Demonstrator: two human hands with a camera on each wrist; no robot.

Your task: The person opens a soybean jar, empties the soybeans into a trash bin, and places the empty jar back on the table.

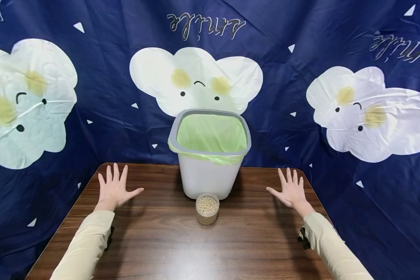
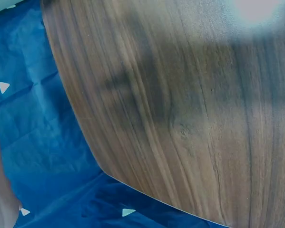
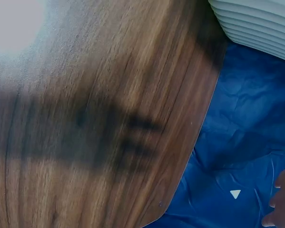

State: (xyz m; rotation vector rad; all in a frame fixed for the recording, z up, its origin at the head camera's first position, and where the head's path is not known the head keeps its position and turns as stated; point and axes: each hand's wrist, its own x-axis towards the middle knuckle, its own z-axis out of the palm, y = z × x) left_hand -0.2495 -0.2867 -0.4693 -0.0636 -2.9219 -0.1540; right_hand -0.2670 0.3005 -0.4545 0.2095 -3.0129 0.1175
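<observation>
My left hand (image 1: 112,191) is held out over the left side of the table, its fingers spread and holding nothing. On the opposite side my right hand (image 1: 291,192) is stretched out the same way, also with nothing in it. Between them, in the head view, stands a clear round tub (image 1: 206,219) filled with small pale beans (image 1: 207,205). Just behind the tub is a white bin (image 1: 210,175) with a grey rim, lined with a light green bag (image 1: 210,134). Only slivers of the hands show at the edges of the wrist views.
The brown wooden table (image 1: 154,241) has rounded far corners. Dark blue cloth (image 1: 105,77) with white clouds hangs behind it and along both sides. Shadows of the hands fall on the wood. A ribbed white surface (image 3: 256,23) appears at the top right of the right wrist view.
</observation>
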